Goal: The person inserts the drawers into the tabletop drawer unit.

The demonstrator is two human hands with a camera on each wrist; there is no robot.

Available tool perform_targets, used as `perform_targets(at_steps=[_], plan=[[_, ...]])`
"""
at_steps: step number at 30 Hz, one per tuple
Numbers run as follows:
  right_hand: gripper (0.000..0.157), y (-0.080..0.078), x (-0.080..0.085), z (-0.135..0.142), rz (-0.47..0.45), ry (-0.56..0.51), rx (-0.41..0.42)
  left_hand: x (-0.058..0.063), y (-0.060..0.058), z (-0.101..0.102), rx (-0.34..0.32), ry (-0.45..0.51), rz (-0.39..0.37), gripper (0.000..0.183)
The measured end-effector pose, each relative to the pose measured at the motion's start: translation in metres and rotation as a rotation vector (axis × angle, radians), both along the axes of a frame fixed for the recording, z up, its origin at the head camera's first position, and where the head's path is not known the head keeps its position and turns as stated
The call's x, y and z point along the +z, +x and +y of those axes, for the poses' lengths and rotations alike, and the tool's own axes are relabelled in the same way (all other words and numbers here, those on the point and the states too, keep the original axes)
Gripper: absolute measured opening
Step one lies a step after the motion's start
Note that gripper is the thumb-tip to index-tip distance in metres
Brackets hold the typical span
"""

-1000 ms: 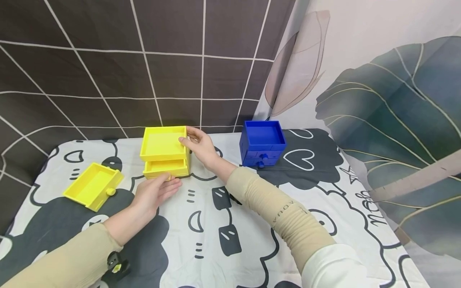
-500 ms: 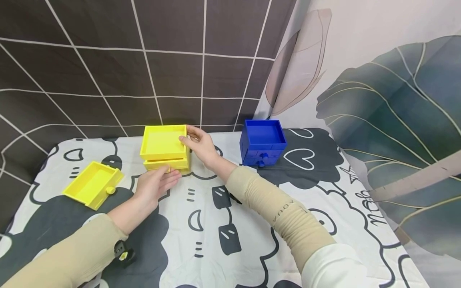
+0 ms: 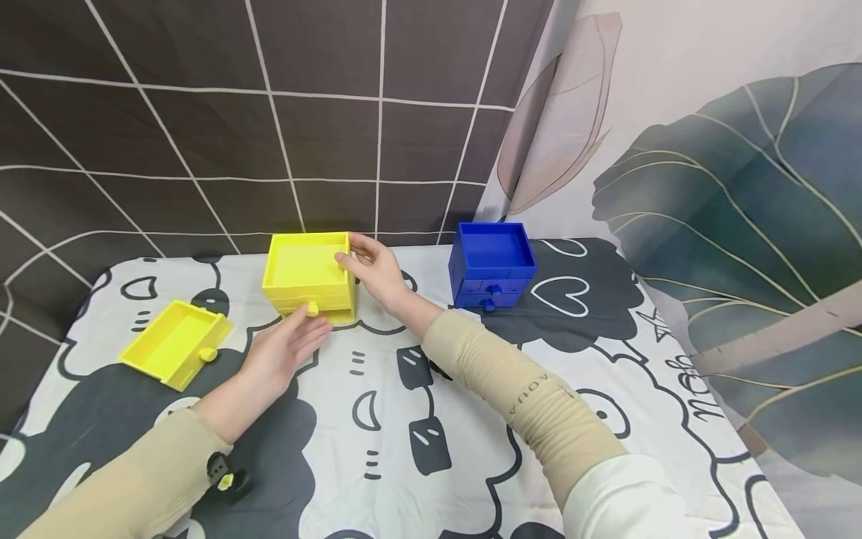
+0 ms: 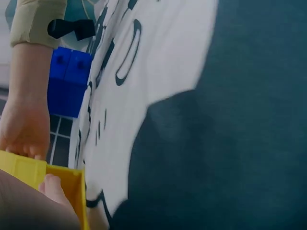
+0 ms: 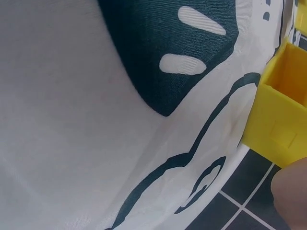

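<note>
A small yellow drawer cabinet (image 3: 306, 262) stands near the back of the table, its upper drawer in and a round knob (image 3: 313, 308) on that drawer's front. Below it, the lower slot (image 5: 290, 76) gapes with no drawer in it. My right hand (image 3: 377, 273) grips the cabinet's right side, thumb over the top rim and fingers behind. In front, my left hand (image 3: 286, 348) has its thumb right at the knob and its other fingers stretched out under it. A loose yellow drawer (image 3: 171, 344) lies on the cloth to the left, knob facing the front right.
A blue drawer cabinet (image 3: 491, 266) with its drawers in stands at the back right. The table wears a black and white cartoon cloth (image 3: 377, 442). Behind rises a dark backdrop with a white grid (image 3: 330, 142); a leaf-patterned curtain (image 3: 741, 224) hangs on the right.
The yellow cabinet's upper drawer has slid in from partly pulled out, pushed by my left hand. The left hand has then shifted slightly left and down; the right hand has kept its hold.
</note>
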State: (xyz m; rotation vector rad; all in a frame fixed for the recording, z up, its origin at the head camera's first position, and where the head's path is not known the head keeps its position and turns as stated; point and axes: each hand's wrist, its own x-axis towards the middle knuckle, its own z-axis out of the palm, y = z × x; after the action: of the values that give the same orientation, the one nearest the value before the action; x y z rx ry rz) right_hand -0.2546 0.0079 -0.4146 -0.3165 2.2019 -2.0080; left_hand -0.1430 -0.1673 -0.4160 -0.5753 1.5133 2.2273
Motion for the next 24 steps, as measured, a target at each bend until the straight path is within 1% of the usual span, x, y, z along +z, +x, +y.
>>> perform_targets(at_steps=[2, 4, 7, 9, 12, 15, 18, 20, 24], plan=[[0.056, 0.001, 0.001, 0.0, -0.001, 0.005, -0.003, -0.003, 0.004, -0.006, -0.013, 0.0, -0.015, 0.061], [0.056, 0.001, 0.002, 0.0, -0.001, 0.005, -0.003, -0.006, 0.008, -0.012, -0.014, 0.01, -0.038, 0.072], [0.055, 0.001, 0.002, 0.0, -0.001, 0.0, -0.002, -0.01, 0.015, -0.021, 0.005, 0.027, -0.081, 0.076], [0.055, 0.001, 0.002, 0.0, -0.003, -0.004, -0.001, -0.012, 0.02, -0.027, 0.029, 0.047, -0.102, 0.076], [0.055, 0.001, 0.0, 0.001, -0.009, -0.009, -0.003, -0.017, 0.026, -0.035, 0.053, 0.084, -0.12, 0.071], [0.055, 0.0, -0.001, 0.0, -0.015, -0.008, -0.003, -0.021, 0.03, -0.044, 0.1, 0.154, -0.16, 0.054], [0.055, 0.0, -0.002, 0.0, -0.017, -0.006, -0.003, -0.022, 0.033, -0.052, 0.145, 0.218, -0.207, 0.038], [0.055, 0.0, -0.002, 0.0, -0.018, -0.008, -0.003, -0.022, 0.034, -0.056, 0.163, 0.26, -0.227, 0.043], [0.056, 0.001, 0.0, 0.0, -0.016, -0.008, -0.001, -0.02, 0.035, -0.065, 0.199, 0.336, -0.261, 0.068]])
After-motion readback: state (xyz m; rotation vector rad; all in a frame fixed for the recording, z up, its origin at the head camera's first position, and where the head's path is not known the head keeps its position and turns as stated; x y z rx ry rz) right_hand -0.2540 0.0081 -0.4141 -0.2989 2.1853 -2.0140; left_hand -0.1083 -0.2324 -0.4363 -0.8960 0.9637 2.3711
